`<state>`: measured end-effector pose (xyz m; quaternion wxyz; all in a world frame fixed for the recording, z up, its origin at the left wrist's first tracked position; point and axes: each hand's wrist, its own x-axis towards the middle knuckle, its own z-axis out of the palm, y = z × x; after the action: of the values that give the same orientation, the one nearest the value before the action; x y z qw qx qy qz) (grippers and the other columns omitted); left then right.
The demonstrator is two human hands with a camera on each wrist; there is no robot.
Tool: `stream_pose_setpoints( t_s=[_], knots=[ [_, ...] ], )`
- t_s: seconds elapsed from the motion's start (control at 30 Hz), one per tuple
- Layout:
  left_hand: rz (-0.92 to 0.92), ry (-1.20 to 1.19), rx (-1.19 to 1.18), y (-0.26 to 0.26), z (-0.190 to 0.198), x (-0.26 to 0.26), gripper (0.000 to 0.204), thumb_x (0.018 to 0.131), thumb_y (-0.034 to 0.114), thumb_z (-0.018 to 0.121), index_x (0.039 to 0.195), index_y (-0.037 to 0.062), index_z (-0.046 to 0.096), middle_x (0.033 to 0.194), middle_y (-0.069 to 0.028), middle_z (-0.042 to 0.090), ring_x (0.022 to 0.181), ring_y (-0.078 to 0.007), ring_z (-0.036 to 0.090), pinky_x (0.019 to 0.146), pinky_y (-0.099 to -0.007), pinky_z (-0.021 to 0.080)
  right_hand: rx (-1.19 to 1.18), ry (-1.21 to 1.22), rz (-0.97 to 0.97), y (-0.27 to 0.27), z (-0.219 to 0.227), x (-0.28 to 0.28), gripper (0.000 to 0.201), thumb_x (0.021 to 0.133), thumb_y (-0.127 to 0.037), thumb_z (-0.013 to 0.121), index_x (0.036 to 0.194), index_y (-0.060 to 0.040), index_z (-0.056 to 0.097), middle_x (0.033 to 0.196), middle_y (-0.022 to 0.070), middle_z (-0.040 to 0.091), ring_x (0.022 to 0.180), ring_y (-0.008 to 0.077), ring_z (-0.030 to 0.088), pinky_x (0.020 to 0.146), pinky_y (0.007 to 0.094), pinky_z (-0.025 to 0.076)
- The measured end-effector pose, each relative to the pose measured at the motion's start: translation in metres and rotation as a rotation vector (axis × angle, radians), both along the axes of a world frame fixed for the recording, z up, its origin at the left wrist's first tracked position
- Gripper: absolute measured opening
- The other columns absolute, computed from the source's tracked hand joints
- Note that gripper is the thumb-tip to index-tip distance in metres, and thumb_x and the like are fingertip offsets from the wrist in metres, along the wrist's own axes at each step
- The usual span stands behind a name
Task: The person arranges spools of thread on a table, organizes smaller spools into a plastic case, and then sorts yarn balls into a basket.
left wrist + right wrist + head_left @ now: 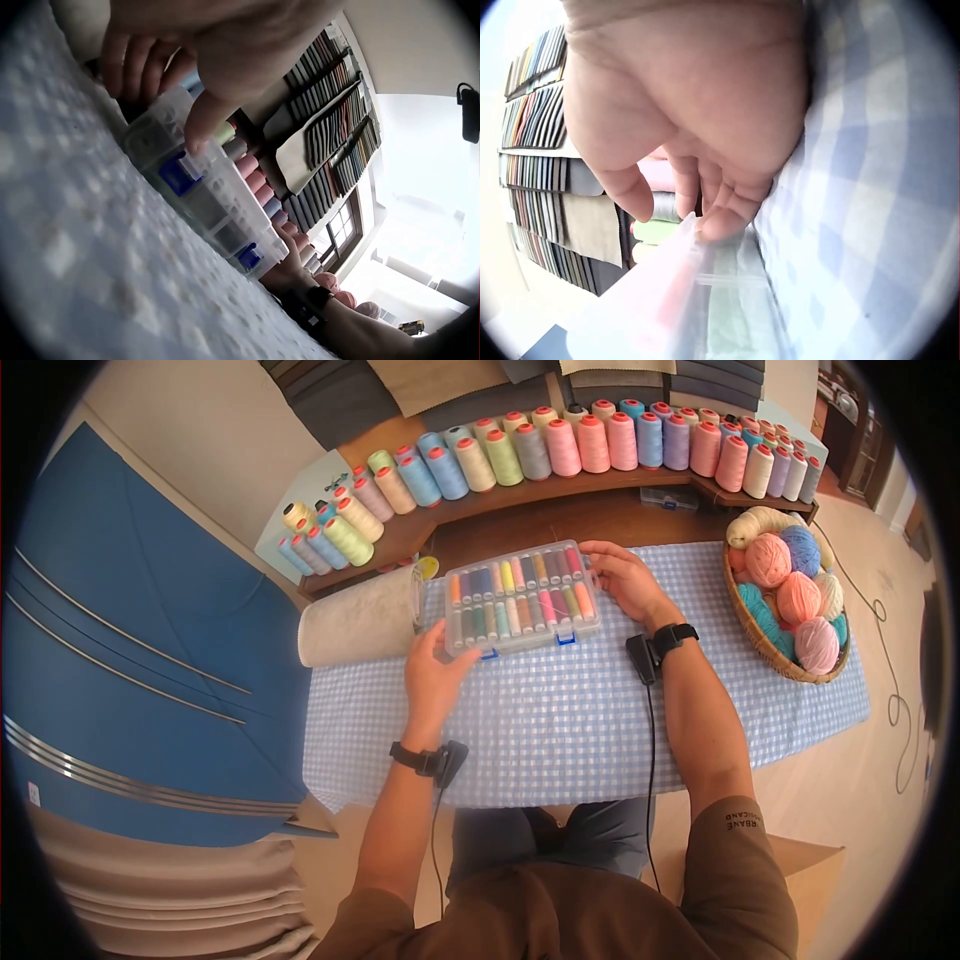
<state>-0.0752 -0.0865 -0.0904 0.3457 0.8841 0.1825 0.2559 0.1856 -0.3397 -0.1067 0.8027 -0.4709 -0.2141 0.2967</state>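
A clear plastic case [522, 598] holds two rows of colourful thread spools and has blue latches along its front. Its lid is down. My left hand [436, 675] grips the case's left end; in the left wrist view its thumb [206, 120] lies on the front edge near a blue latch [181, 173], fingers round the side. By the far right corner is my right hand [632, 588]. In the right wrist view this hand [690, 97] touches the case edge [697, 281] with bent fingertips, its thumb apart from the case.
Thread cones [563, 448] line a curved brown shelf [480, 497] behind. A basket [770, 645] of yarn balls stands right, a pale fabric roll [358, 618] left. Blue-and-white checked cloth [560, 730] covers the table. Cables [651, 780] hang from both wrist cameras.
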Motion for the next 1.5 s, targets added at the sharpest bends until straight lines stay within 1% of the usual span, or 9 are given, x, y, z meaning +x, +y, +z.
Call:
stream_pose_setpoints(
  t_s=[0.17,0.37,0.5,0.7,0.87,1.0,1.1,1.23,1.5],
  knots=[
    [0.042,-0.126,-0.318,0.007,0.014,0.012,0.066,0.088,0.026,0.084,0.141,-0.0014,0.056,0.118,-0.0143,0.068,0.105,-0.0219,0.066,0.093,-0.0335,0.052,0.025,0.046,-0.017,0.002,-0.009,0.006,0.031,0.102,-0.014,0.061,0.130,-0.0020,0.062,0.116,0.0049,0.069,0.087,0.0114,0.063,0.081,0.0280,0.052],
    [-0.090,-0.331,-0.479,0.044,0.042,0.074,0.065,0.094,0.022,0.077,0.147,-0.0031,0.047,0.120,-0.0141,0.068,0.109,-0.0184,0.066,0.090,-0.0325,0.054,0.019,0.064,-0.024,0.003,-0.006,0.005,0.033,0.102,-0.015,0.061,0.132,-0.0007,0.060,0.119,0.0053,0.067,0.085,0.0117,0.063,0.080,0.0280,0.051],
    [-0.117,-0.198,-0.553,0.058,0.051,0.106,0.063,0.094,0.019,0.076,0.147,-0.0010,0.049,0.122,-0.0113,0.066,0.111,-0.0166,0.064,0.091,-0.0316,0.053,0.007,0.056,-0.016,0.002,-0.006,0.006,0.033,0.103,-0.015,0.060,0.132,-0.0004,0.060,0.116,0.0045,0.067,0.085,0.0115,0.063,0.080,0.0277,0.051],
    [-0.076,-0.040,-0.457,0.086,0.011,0.133,0.063,0.093,0.017,0.074,0.147,-0.0022,0.050,0.135,-0.0149,0.060,0.117,-0.0205,0.063,0.096,-0.0321,0.052,-0.011,0.052,-0.019,0.001,-0.007,0.007,0.030,0.103,-0.016,0.060,0.129,-0.0012,0.062,0.112,0.0036,0.068,0.083,0.0110,0.063,0.080,0.0274,0.051],
    [-0.032,-0.035,-0.522,0.089,-0.007,0.131,0.062,0.095,0.014,0.071,0.149,-0.0039,0.048,0.142,-0.0191,0.058,0.122,-0.0236,0.061,0.105,-0.0346,0.048,0.004,0.057,-0.026,0.002,-0.006,0.005,0.031,0.102,-0.015,0.061,0.130,-0.0016,0.063,0.110,0.0030,0.068,0.084,0.0100,0.063,0.081,0.0268,0.051],
    [-0.186,0.001,-0.711,0.102,-0.019,0.132,0.057,0.097,0.013,0.067,0.147,-0.0048,0.049,0.137,-0.0171,0.063,0.122,-0.0213,0.061,0.104,-0.0331,0.048,-0.034,0.029,-0.026,0.003,-0.003,0.002,0.036,0.101,-0.012,0.061,0.134,0.0006,0.061,0.119,0.0030,0.066,0.084,0.0091,0.061,0.082,0.0259,0.050],
    [-0.152,0.001,-0.721,0.083,0.003,0.120,0.051,0.099,0.014,0.064,0.145,-0.0060,0.052,0.132,-0.0151,0.066,0.120,-0.0198,0.063,0.100,-0.0310,0.049,-0.022,0.010,-0.015,0.001,-0.002,0.001,0.037,0.100,-0.011,0.062,0.135,0.0002,0.060,0.119,0.0022,0.066,0.084,0.0080,0.060,0.081,0.0248,0.050],
    [-0.166,0.037,-0.738,0.068,0.026,0.099,0.047,0.101,0.013,0.059,0.143,-0.0078,0.054,0.131,-0.0158,0.068,0.118,-0.0203,0.065,0.099,-0.0303,0.051,-0.006,0.015,-0.003,0.003,-0.006,0.004,0.031,0.099,-0.011,0.064,0.129,-0.0015,0.064,0.105,0.0011,0.068,0.080,0.0082,0.061,0.077,0.0255,0.051],
    [-0.134,0.064,-0.793,0.070,0.006,0.081,0.049,0.103,0.015,0.058,0.148,-0.0034,0.050,0.138,-0.0157,0.063,0.122,-0.0199,0.063,0.099,-0.0314,0.052,-0.067,-0.023,0.016,0.002,-0.005,0.001,0.026,0.099,-0.011,0.064,0.124,-0.0025,0.066,0.101,0.0007,0.067,0.081,0.0078,0.061,0.078,0.0247,0.051]
  ],
)
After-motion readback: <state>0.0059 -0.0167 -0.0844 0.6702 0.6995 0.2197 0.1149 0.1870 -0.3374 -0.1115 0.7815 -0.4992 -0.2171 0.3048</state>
